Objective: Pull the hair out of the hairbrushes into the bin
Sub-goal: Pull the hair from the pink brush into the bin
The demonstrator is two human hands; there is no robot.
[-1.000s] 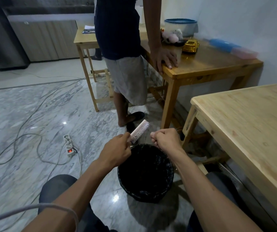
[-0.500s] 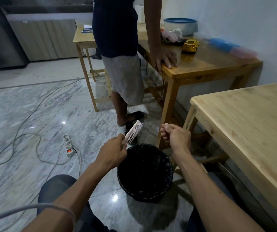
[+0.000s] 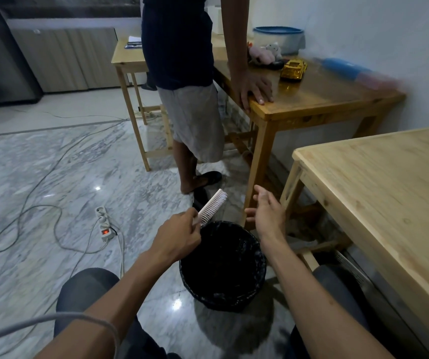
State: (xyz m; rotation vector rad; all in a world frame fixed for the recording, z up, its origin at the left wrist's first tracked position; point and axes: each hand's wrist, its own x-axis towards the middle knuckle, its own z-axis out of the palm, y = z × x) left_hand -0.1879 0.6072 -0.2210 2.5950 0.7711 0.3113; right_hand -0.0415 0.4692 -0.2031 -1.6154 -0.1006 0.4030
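Note:
A pale pink hairbrush (image 3: pixel 212 207) with white bristles points up and away, its handle gripped in my left hand (image 3: pixel 175 235) just above the far left rim of the bin. The round black bin (image 3: pixel 257 281), lined with a dark bag, stands on the floor between my knees. My right hand (image 3: pixel 267 213) hovers over the bin's far right rim, fingers spread and nothing visible in it. I cannot make out any hair on the bristles.
A light wooden table (image 3: pixel 389 198) fills the right side. Beyond it a person (image 3: pixel 184 81) stands leaning a hand on a darker table (image 3: pixel 319 99) holding toys and a tub. A power strip (image 3: pixel 103 222) and cables lie on the marble floor at left.
My right hand, pinched shut beside the brush a second ago, has pulled away to the right and opened its fingers over the bin. The brush stays in my left hand.

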